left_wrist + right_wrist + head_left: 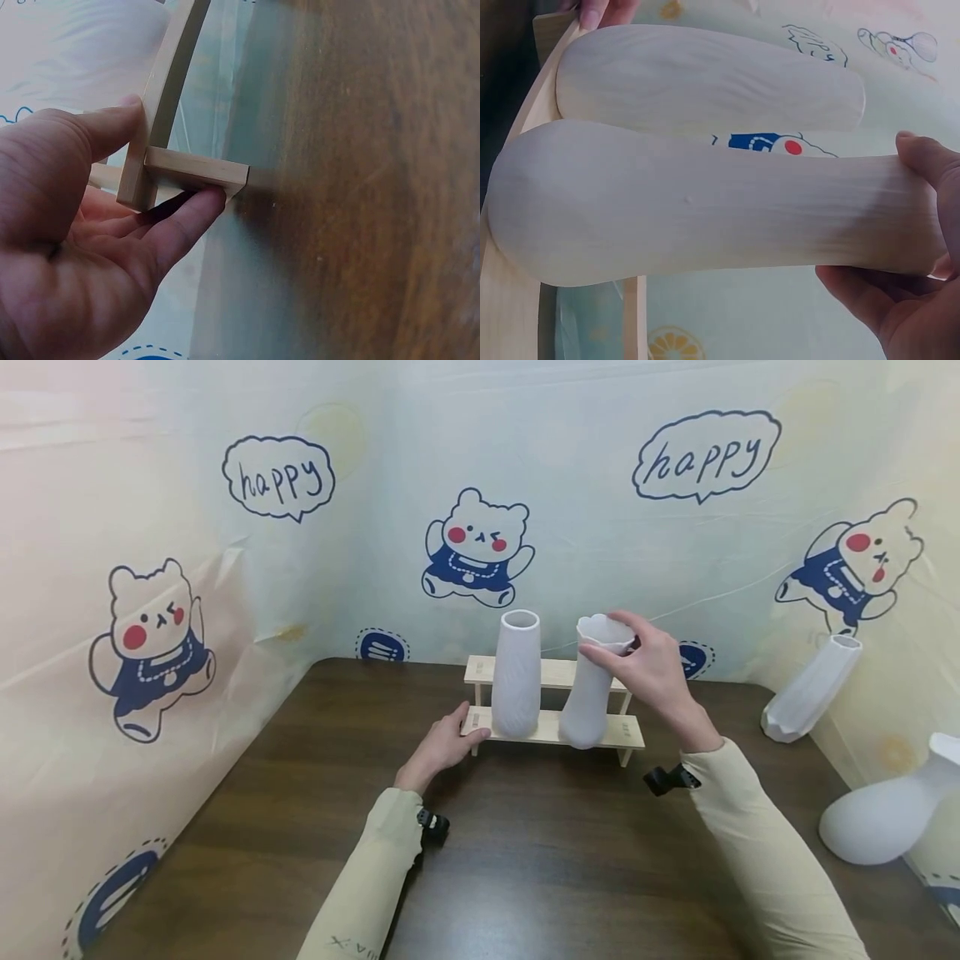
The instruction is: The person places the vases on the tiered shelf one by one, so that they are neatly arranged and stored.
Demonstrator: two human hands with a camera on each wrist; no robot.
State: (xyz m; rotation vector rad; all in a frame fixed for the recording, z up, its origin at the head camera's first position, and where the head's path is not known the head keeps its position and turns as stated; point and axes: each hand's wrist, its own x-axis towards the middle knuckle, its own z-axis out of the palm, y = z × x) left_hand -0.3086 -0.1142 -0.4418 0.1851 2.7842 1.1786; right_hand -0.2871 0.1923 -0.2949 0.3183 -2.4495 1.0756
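Observation:
A two-step wooden rack (547,733) stands toward the back of the table. On its lower step are a straight white vase (517,681) at the left and a white vase with a wavy rim (587,702) at the right. My right hand (651,664) grips the wavy-rimmed vase just below its mouth, thumb and fingers on opposite sides. The vase's bulging base sits at the step's front edge in the right wrist view. My left hand (442,743) pinches the left end of the lower step; in the left wrist view its thumb lies on top, fingers beneath.
At the right side of the dark wooden table (525,860), a faceted white vase (810,689) stands near the curtain. Closer to me is a white vase with a round body and narrow neck (877,818). A printed curtain (585,460) surrounds the table's back and sides.

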